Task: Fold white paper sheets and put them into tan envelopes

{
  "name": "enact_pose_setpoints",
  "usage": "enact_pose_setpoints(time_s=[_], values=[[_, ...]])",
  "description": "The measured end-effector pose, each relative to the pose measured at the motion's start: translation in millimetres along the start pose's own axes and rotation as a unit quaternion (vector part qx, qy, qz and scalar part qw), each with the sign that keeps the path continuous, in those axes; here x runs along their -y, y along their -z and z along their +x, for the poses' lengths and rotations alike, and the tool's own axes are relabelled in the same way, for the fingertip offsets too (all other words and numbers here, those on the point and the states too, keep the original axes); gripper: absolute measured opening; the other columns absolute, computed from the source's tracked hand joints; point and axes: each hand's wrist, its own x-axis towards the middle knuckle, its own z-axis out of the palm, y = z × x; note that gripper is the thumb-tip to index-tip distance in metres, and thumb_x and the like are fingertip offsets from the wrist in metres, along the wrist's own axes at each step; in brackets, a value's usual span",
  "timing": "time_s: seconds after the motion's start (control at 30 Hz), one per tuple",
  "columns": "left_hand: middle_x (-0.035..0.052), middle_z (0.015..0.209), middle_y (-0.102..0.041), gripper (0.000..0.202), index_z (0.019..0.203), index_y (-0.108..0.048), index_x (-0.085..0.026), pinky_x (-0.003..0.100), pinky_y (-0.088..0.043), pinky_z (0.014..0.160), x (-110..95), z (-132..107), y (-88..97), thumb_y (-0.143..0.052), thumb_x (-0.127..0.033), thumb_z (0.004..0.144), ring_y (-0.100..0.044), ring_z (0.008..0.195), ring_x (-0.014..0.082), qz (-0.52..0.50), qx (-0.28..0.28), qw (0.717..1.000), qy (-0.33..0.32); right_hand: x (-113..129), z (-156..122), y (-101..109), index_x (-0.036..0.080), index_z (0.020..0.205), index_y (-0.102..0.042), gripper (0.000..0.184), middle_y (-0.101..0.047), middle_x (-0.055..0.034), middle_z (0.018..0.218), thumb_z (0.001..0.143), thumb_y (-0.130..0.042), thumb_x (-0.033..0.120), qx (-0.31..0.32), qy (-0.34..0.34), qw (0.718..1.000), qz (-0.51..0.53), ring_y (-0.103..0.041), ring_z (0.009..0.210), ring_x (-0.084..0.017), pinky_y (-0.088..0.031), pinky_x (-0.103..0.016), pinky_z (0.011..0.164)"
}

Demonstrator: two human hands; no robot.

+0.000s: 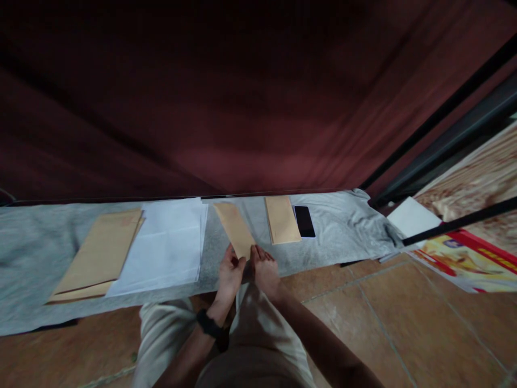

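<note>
Brown envelope [235,229] in hands [265,271], packaging [460,260] (lettering [505,261] unclear)

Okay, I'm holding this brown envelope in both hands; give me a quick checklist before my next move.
1. Left hand on the brown envelope: ok, at its near end.
2. Right hand on it: ok, same end.
3. Phone clear of it: ok, lying apart on the right.
4. White sheets squared up: not ok, edges offset.
5. Near end closed: cannot tell, fingers cover it.
</note>
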Motion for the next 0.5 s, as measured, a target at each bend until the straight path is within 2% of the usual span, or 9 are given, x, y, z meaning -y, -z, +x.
enact_pose_setpoints(time_s=[0.03,0.1,0.2,0.27,0.37,0.5], values=[[0.0049,0.095,-0.074,0.057,0.136,-0.054,-0.018,0.035,-0.058,0.083,-7.4,-1.3,-0.5,-0.064,-0.037,0.084,-0.071,0.086,0.0194,-0.011,0.008,1.000,0.005,-0.4,5.9,4.0,0.016,0.136,-0.059,0.042,-0.065,-0.0216,0.133,0.097,-0.044,0.022,-0.004,-0.046,0.994,0.101,-0.066,0.116,-0.031,-0.050,-0.044,0.102],[0.0063,0.104,-0.072,0.060,0.138,-0.054,-0.019,0.034,-0.057,0.087,-18.1,-2.3,-0.9,-0.064,-0.046,0.085,-0.070,0.095,0.0190,-0.035,0.007,0.999,0.008,-1.2,16.8,8.5,0.018,0.117,-0.068,0.033,-0.074,-0.0193,0.109,0.099,-0.044,0.034,-0.021,-0.120,0.957,0.263,-0.071,0.101,-0.030,-0.054,-0.042,0.092],[0.0098,0.115,-0.069,0.062,0.134,-0.057,-0.018,0.035,-0.056,0.089,-19.6,0.2,0.1,-0.066,-0.051,0.083,-0.068,0.103,0.0203,-0.045,-0.036,0.998,0.029,0.9,25.2,6.5,0.019,0.102,-0.066,0.042,-0.074,-0.0120,0.088,0.102,-0.035,0.047,-0.026,-0.156,0.915,0.372,-0.073,0.084,-0.025,-0.059,-0.037,0.076],[0.0096,0.106,-0.071,0.064,0.131,-0.059,-0.016,0.036,-0.058,0.081,-13.3,2.4,1.0,-0.070,-0.052,0.079,-0.070,0.093,0.0208,-0.051,-0.037,0.996,0.059,5.1,24.0,1.7,0.020,0.099,-0.063,0.043,-0.072,-0.0086,0.082,0.101,-0.033,0.051,-0.016,-0.167,0.885,0.435,-0.072,0.076,-0.022,-0.060,-0.034,0.069],[0.0057,0.086,-0.073,0.061,0.122,-0.062,-0.016,0.032,-0.057,0.064,-1.5,4.3,2.1,-0.075,-0.050,0.073,-0.070,0.073,0.0191,-0.081,0.008,0.990,0.114,12.8,16.7,-5.8,0.022,0.091,-0.059,0.035,-0.070,-0.0063,0.079,0.097,-0.041,0.052,0.002,-0.181,0.837,0.517,-0.071,0.071,-0.021,-0.061,-0.035,0.068],[0.0022,0.075,-0.071,0.049,0.099,-0.066,-0.015,0.027,-0.053,0.052,8.7,10.2,5.2,-0.079,-0.045,0.062,-0.065,0.057,0.0150,-0.071,0.000,0.985,0.158,16.8,10.9,-11.0,0.022,0.083,-0.053,0.021,-0.068,-0.0036,0.076,0.092,-0.052,0.041,0.029,-0.235,0.744,0.625,-0.072,0.073,-0.020,-0.061,-0.036,0.076]])
